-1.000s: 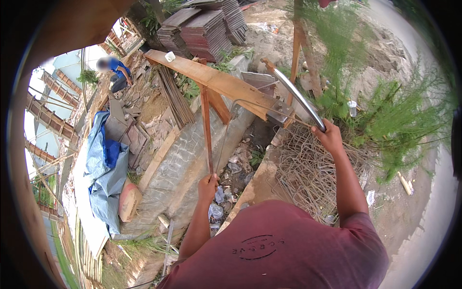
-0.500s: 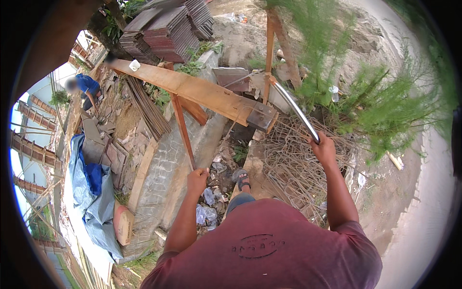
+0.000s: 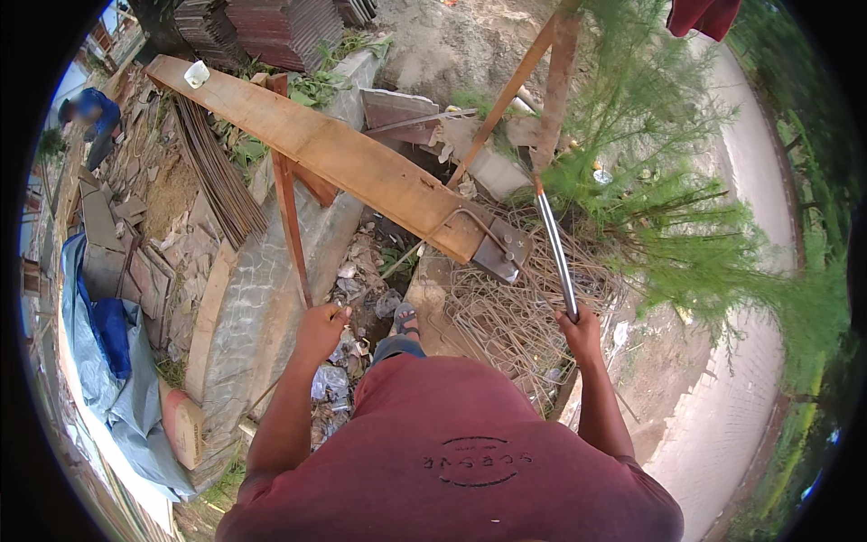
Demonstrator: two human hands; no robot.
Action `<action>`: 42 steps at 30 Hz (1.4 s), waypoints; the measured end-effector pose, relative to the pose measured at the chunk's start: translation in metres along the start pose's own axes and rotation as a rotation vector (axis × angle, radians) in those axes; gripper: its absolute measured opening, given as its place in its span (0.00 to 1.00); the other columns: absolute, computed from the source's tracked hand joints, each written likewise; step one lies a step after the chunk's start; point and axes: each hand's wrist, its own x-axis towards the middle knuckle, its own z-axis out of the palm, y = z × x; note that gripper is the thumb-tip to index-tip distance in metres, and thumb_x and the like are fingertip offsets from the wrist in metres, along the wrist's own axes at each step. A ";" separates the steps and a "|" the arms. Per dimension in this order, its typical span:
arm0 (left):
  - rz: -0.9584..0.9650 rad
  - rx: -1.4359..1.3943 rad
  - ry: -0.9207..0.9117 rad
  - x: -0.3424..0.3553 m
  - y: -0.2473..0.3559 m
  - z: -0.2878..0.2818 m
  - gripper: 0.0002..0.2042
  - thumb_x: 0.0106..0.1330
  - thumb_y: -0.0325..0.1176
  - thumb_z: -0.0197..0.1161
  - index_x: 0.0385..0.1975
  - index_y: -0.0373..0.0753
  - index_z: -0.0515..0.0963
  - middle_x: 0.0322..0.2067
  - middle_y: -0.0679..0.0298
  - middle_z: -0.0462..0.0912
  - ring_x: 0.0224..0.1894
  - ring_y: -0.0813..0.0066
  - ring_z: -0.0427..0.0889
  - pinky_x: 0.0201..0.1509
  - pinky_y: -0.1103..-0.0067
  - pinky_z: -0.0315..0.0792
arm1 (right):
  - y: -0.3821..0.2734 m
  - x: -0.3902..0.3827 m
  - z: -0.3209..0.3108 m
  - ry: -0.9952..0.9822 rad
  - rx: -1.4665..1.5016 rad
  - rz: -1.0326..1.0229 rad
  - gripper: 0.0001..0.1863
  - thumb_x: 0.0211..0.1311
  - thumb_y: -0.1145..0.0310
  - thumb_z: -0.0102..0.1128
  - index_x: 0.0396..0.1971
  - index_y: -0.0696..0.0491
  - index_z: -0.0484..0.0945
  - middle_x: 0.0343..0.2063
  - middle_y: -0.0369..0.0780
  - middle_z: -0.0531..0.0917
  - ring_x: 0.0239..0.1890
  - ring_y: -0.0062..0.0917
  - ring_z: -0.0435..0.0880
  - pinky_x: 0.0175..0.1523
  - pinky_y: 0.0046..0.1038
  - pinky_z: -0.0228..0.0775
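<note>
My right hand grips the lower end of a shiny metal bar, whose far end is rust-brown. The bar points up and away, right of the bench's end. My left hand is closed, apparently on a thin steel rod that runs toward the bench; the fingers hide part of it. Between and beyond my hands slopes a long wooden plank bench. Its near end carries a dark metal plate with pegs, and a bent length of rod lies there.
Bent steel rods lie tangled below the bench end. Feathery green branches hang at the right, before a paved road. A blue-grey tarp and a paper sack are at left. A person in blue bends over rubble, far left.
The view has shifted, with the bench now further left. The shiny bar has swung from a strong slant to nearly upright, and my right hand sits lower. My left hand stays closed.
</note>
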 end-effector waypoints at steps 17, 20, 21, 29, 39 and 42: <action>0.135 -0.218 -0.274 0.131 0.108 0.060 0.18 0.67 0.44 0.54 0.28 0.34 0.80 0.16 0.58 0.74 0.19 0.71 0.72 0.27 0.73 0.66 | -0.011 -0.007 0.007 0.096 -0.061 0.099 0.17 0.55 0.59 0.65 0.23 0.57 0.71 0.15 0.40 0.73 0.19 0.28 0.71 0.27 0.32 0.63; 0.156 -0.230 -0.252 0.131 0.105 0.063 0.17 0.68 0.42 0.53 0.31 0.33 0.80 0.17 0.62 0.73 0.19 0.76 0.70 0.26 0.75 0.65 | -0.020 -0.006 -0.024 0.033 -0.201 0.036 0.16 0.54 0.59 0.63 0.29 0.58 0.74 0.24 0.51 0.77 0.30 0.46 0.76 0.35 0.42 0.65; 0.131 -0.218 -0.258 0.130 0.107 0.060 0.17 0.68 0.42 0.53 0.33 0.33 0.80 0.18 0.61 0.74 0.20 0.76 0.71 0.27 0.75 0.66 | -0.013 -0.005 -0.037 0.027 -0.199 -0.018 0.16 0.53 0.60 0.64 0.28 0.59 0.74 0.25 0.52 0.77 0.32 0.46 0.76 0.35 0.41 0.65; 0.206 -0.194 -0.212 0.132 0.107 0.064 0.16 0.68 0.39 0.53 0.44 0.33 0.78 0.34 0.53 0.82 0.37 0.66 0.79 0.44 0.73 0.70 | 0.036 0.060 -0.127 -0.045 -0.777 -0.056 0.11 0.44 0.59 0.64 0.20 0.50 0.76 0.21 0.45 0.80 0.28 0.42 0.80 0.34 0.39 0.71; 0.094 -0.158 -0.224 0.127 0.111 0.062 0.16 0.67 0.40 0.54 0.46 0.37 0.78 0.40 0.48 0.81 0.44 0.53 0.80 0.48 0.68 0.71 | 0.059 0.175 -0.130 -0.009 -0.790 -0.545 0.06 0.40 0.66 0.62 0.18 0.49 0.75 0.21 0.43 0.80 0.30 0.41 0.79 0.41 0.41 0.70; 0.152 -0.155 -0.187 0.131 0.106 0.066 0.16 0.66 0.41 0.54 0.45 0.37 0.78 0.40 0.48 0.81 0.44 0.52 0.80 0.49 0.68 0.70 | 0.061 0.222 -0.121 -0.030 -0.933 -0.577 0.04 0.40 0.69 0.61 0.19 0.51 0.75 0.23 0.42 0.80 0.37 0.39 0.77 0.47 0.39 0.67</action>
